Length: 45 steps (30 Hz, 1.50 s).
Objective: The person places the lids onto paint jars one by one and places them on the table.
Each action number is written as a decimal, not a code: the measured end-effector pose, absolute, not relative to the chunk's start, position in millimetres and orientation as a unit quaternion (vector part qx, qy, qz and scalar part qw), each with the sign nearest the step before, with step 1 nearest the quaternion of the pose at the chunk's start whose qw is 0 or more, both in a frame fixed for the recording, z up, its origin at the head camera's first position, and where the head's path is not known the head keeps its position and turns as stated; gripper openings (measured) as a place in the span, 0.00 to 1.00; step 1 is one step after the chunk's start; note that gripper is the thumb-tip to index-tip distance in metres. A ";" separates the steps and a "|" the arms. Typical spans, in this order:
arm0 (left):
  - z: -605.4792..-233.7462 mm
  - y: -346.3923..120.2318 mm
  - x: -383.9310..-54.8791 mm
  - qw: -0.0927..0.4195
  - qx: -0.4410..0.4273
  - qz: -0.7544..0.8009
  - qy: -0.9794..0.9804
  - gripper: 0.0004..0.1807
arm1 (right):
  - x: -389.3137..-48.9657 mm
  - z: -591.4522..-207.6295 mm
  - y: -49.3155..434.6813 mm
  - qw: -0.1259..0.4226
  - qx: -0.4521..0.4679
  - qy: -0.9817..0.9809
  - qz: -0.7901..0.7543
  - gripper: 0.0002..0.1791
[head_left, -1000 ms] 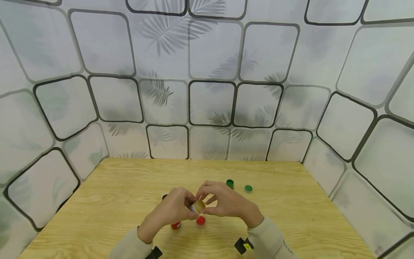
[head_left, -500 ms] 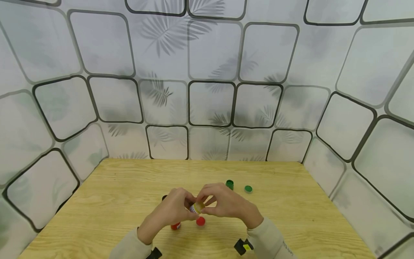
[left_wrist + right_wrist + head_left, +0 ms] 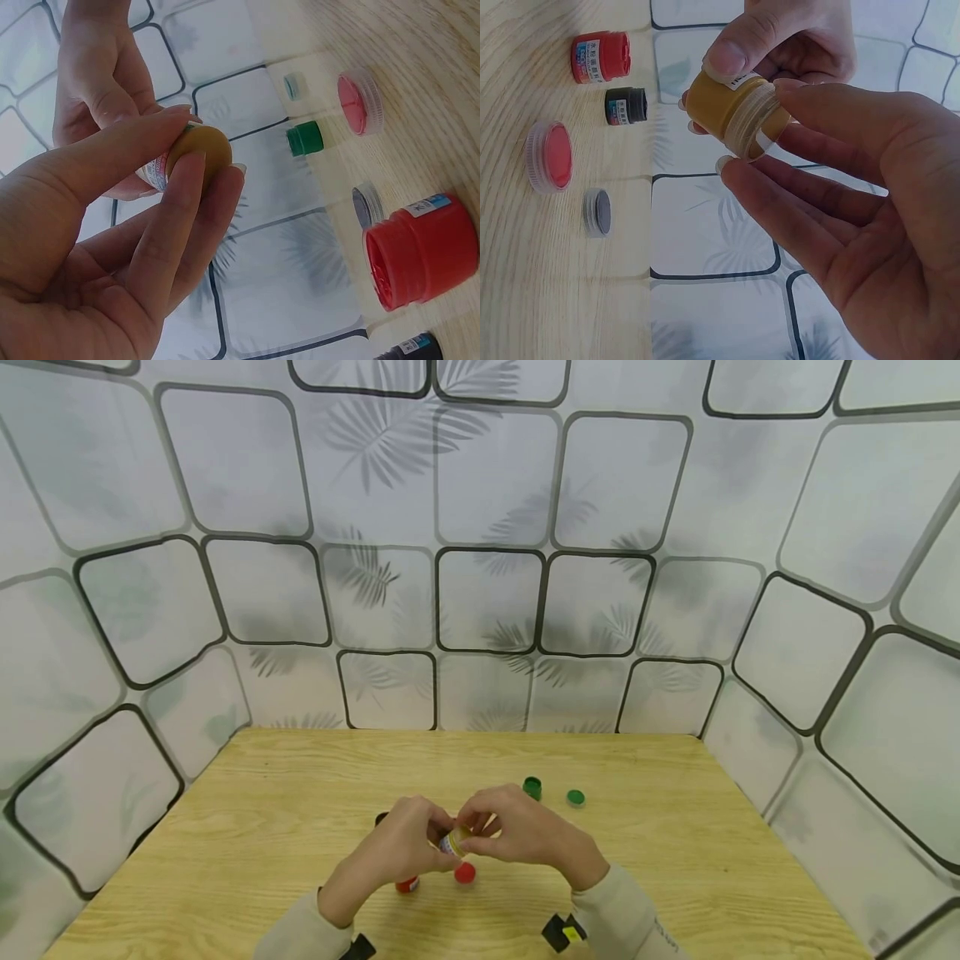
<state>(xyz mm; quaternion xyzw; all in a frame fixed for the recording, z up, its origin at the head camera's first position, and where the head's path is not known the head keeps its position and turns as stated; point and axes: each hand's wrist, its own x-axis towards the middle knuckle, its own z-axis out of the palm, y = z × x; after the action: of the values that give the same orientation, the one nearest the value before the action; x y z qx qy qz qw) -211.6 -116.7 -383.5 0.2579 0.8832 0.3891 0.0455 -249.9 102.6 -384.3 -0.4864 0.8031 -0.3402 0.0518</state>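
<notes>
L hand (image 3: 408, 839) pinches yellow jar (image 3: 717, 105); R hand (image 3: 521, 825) pinches clear lid (image 3: 750, 120) at its mouth; open red jar (image 3: 600, 58), blk jar (image 3: 625, 106), red lid (image 3: 555, 157) nearby on counter (image 3: 300, 818).

From the head, the table (image 3: 285, 810) was viewed forward and down, from well back, with the patterned backdrop (image 3: 491, 602) faced. The yellow jar (image 3: 216, 142) was seen close up from both wrists, from opposite sides: the table was tipped rightward in the left view, leftward in the right. The red jar (image 3: 439, 251) was shared by all three views.
</notes>
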 end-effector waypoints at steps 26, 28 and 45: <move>-384.0 -116.6 -211.8 0.064 0.253 0.412 0.873 0.14 | -249.2 -381.2 105.1 0.085 -0.488 0.787 -0.368 0.09; -383.8 -116.5 -211.6 0.062 0.253 0.410 0.874 0.13 | -248.9 -380.9 105.0 0.083 -0.487 0.789 -0.367 0.10; -386.3 -117.5 -213.1 0.040 0.262 0.389 0.883 0.16 | -250.3 -383.6 102.2 0.069 -0.465 0.812 -0.345 0.09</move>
<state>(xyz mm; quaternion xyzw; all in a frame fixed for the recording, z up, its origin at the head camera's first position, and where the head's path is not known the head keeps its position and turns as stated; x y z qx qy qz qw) -213.1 -117.5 -386.3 0.2617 0.8826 0.3886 0.0399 -250.3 102.2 -383.6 -0.4652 0.8123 -0.3451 0.0689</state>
